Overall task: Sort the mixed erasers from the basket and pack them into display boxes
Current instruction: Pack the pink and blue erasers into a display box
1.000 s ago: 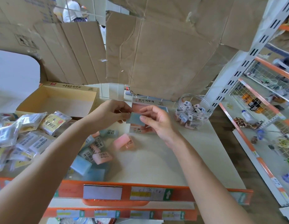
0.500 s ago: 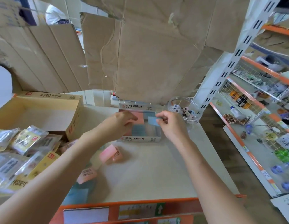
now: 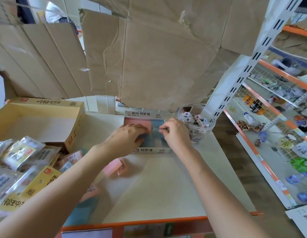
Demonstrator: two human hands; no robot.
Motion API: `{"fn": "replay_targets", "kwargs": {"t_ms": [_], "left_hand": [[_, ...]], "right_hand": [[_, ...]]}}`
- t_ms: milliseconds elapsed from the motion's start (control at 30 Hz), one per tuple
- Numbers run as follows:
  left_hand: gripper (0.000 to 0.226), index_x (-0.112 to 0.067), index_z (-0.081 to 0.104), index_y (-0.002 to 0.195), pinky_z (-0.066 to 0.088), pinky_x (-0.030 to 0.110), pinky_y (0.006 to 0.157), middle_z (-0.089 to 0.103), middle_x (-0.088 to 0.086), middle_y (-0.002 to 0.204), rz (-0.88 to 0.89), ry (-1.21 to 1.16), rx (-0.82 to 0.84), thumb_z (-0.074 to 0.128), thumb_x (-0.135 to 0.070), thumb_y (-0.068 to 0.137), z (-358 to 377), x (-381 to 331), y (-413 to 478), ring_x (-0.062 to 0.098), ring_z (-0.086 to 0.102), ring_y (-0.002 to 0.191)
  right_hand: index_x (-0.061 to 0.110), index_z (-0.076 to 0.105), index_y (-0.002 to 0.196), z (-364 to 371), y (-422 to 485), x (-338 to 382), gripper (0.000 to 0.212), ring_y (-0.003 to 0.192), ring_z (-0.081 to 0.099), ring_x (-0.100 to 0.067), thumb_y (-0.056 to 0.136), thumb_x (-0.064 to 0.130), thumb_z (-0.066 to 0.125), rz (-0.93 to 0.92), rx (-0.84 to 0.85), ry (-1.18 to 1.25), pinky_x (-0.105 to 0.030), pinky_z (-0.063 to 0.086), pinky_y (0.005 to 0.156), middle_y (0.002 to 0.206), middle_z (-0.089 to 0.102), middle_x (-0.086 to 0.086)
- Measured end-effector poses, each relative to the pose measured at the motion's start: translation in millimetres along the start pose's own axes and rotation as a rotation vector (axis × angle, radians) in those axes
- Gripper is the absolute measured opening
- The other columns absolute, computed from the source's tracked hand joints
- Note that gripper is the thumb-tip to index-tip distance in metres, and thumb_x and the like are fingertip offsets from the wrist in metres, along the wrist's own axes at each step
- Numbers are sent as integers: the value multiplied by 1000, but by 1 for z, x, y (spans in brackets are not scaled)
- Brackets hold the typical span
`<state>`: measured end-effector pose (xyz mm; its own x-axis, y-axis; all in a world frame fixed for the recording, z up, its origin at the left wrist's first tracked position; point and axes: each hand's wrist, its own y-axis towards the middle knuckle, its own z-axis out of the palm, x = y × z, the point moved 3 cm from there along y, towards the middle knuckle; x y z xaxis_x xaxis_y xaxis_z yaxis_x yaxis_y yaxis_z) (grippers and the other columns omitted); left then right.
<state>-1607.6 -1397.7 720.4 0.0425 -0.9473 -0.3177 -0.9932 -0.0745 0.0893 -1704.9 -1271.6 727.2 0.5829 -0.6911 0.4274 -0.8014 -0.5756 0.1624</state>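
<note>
A white display box (image 3: 145, 114) with Korean lettering stands at the back of the shelf, holding pink erasers on its left and blue ones on its right. My right hand (image 3: 175, 133) pinches a blue eraser (image 3: 155, 130) over the box's blue side. My left hand (image 3: 127, 137) lies inside the box with its fingers resting on the erasers. A loose pink eraser (image 3: 115, 166) lies on the shelf in front of the box, and more pink and blue erasers (image 3: 84, 206) lie under my left forearm.
A clear round tub (image 3: 196, 120) of small rolled erasers stands right of the box. A large empty yellow carton (image 3: 37, 121) sits at left, with several plastic packets (image 3: 17, 155) piled in front. Cardboard sheets hang behind; a white shelf upright (image 3: 235, 78) rises at right.
My right hand has carried the blue eraser from in front of the box down into its right side. My left hand moved forward into the box. The camera has leaned closer.
</note>
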Motion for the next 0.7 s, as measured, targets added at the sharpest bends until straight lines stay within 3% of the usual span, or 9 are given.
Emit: {"fn": "replay_targets", "kwargs": {"t_ms": [300,533,700], "left_hand": [[41,-23,47,134,26,22,101,45,-9,139,10,-8,-17,46,-19,93,0,2,-1,13,41,127],[40,-23,47,134,26,23,102,44,-9,140,3,-10,-14,46,-20,94,0,1,-2,13,40,127],[39,-22,47,134,27,22,100,46,-9,138,10,-9,-25,46,-21,94,-1,2,-2,14,42,125]], "right_hand": [[13,70,93,2,-1,6,11,88,62,-23,89,17,61,-45,-79,-130,-31,45,67,103,60,-2],[19,66,102,0,5,8,22,96,61,-25,90,7,52,22,-68,-210,-26,34,65,115,57,0],[19,68,104,-10,-3,2,17,94,60,-18,89,20,60,-90,-64,-158,-24,29,64,109,59,4]]}}
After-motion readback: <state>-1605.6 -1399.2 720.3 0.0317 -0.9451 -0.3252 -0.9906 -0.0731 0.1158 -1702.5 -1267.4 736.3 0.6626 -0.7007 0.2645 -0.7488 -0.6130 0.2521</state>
